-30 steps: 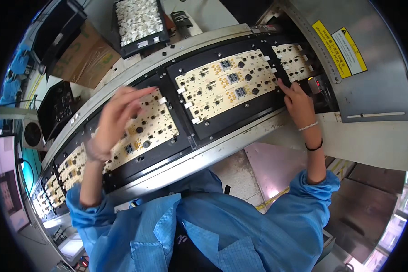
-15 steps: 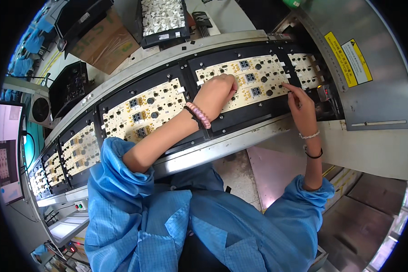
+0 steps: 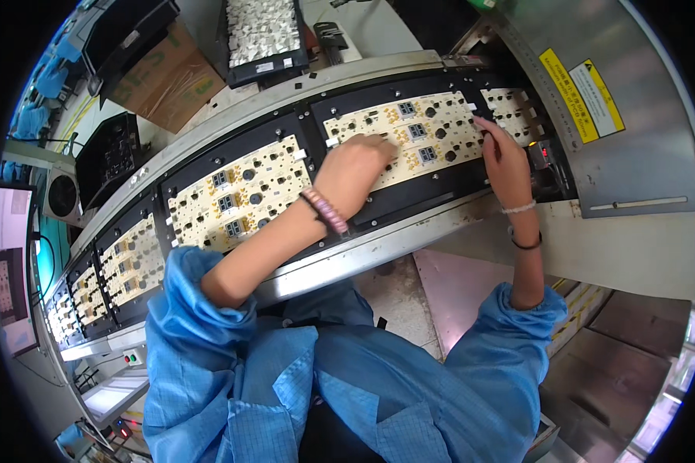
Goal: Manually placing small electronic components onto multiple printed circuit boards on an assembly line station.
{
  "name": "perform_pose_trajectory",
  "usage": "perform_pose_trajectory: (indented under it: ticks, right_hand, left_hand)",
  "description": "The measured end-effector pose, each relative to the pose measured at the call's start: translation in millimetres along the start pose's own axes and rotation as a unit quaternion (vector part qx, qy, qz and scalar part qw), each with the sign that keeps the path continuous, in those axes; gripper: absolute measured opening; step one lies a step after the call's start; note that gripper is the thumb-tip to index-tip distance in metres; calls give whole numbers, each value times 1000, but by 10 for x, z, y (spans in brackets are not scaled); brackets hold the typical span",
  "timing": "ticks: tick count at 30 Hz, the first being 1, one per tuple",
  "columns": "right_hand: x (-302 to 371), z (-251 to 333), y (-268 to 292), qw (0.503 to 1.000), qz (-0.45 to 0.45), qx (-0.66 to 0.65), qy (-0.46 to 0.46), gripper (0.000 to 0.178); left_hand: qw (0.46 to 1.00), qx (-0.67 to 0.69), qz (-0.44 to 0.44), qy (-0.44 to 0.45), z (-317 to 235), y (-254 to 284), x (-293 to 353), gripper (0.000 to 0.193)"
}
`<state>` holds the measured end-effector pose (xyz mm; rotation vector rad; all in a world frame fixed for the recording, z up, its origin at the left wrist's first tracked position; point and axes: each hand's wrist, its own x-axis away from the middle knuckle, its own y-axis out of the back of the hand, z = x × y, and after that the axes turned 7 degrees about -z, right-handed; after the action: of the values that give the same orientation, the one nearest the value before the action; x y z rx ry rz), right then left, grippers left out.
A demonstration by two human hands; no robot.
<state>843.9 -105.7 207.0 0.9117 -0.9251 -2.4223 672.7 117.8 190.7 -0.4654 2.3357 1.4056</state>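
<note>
A cream circuit board (image 3: 394, 166) with black parts, gold spots and small digit displays lies in a black carrier frame on a conveyor. My left hand (image 3: 354, 171) is over its left half, knuckles up and fingers curled down. The hand is slightly blurred, and its fingertips and anything in them are hidden. At the board's right end is my right hand (image 3: 508, 160), index finger stretched toward the board's edge near a white connector (image 3: 472, 108), thumb apart, with nothing seen between them. Another similar board (image 3: 274, 181) lies left of it, partly behind my left forearm.
Beyond the conveyor rail (image 3: 301, 270) stand a black bin (image 3: 262, 35) of small white parts and a cardboard box (image 3: 162, 81). A further board (image 3: 506, 108) sits at right, beside a metal machine housing (image 3: 633, 154). More boards line the conveyor leftward, near a monitor (image 3: 11, 262).
My left hand has shifted slightly left and down, its fingers still curled over the board. My right hand has moved a little up and left, its index finger now nearer the board's upper right corner.
</note>
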Motion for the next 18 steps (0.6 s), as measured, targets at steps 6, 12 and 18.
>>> perform_pose_trajectory:
  ticks: [6,12,18]
  right_hand:
    - [-376,-116,-191,943,31,332,-13,44]
    - [-376,-374,-241,917,61,395,-3,47]
    - [-298,-361,-261,925,38,379,16,45]
  left_hand:
    - [984,-165,-54,37,194,124,229,62]
    - [969,-244,-7,45,167,74,324,73]
    - [961,-273,-13,43,146,81,365,66]
